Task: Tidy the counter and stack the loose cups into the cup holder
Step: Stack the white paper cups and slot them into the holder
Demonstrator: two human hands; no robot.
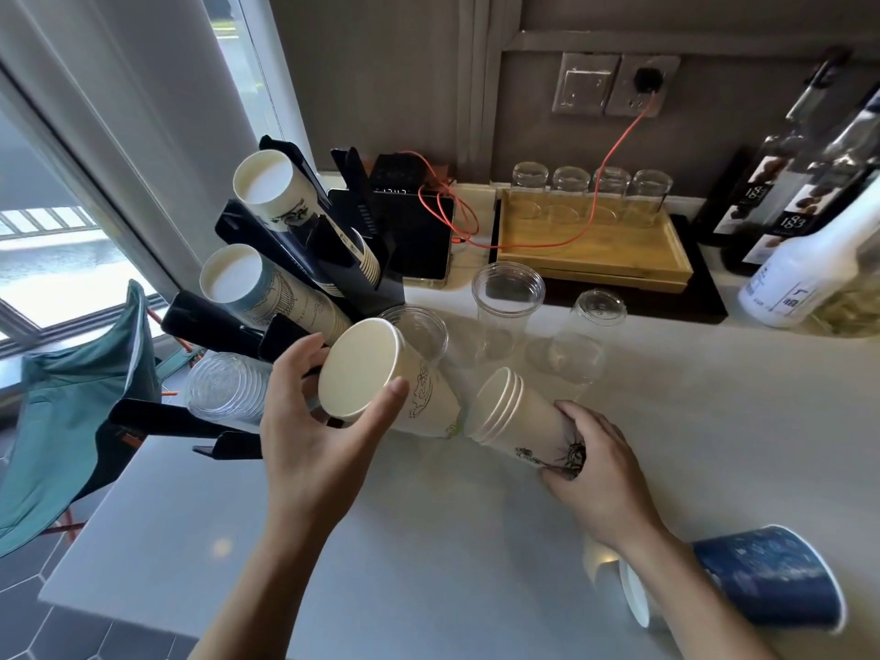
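I am looking down at a pale bench from above, with both my bare hands over it. My left hand grips a white paper cup lying tilted on its side, mouth towards me; the thumb curls over the near rim and the fingers wrap the far side. This cup is just in front of the black cup holder, which stands at the left back edge of the bench by a window.

My right hand holds a short stack of white paper cups printed with a dark drawing, also on its side, fingers curled round its base end. The stack's rim nearly touches the base of the cup in my left hand.

The holder's slanted slots already carry two rows of printed paper cups with mouths facing up and left, and a row of clear plastic cups lower down.

Behind my hands, loose clear plastic cups stand on the bench. A blue paper cup lies on its side at the near right, beside my right forearm.

At the back sit a wooden tray with upturned glasses, an orange cable running to a wall socket, and bottles on the right.
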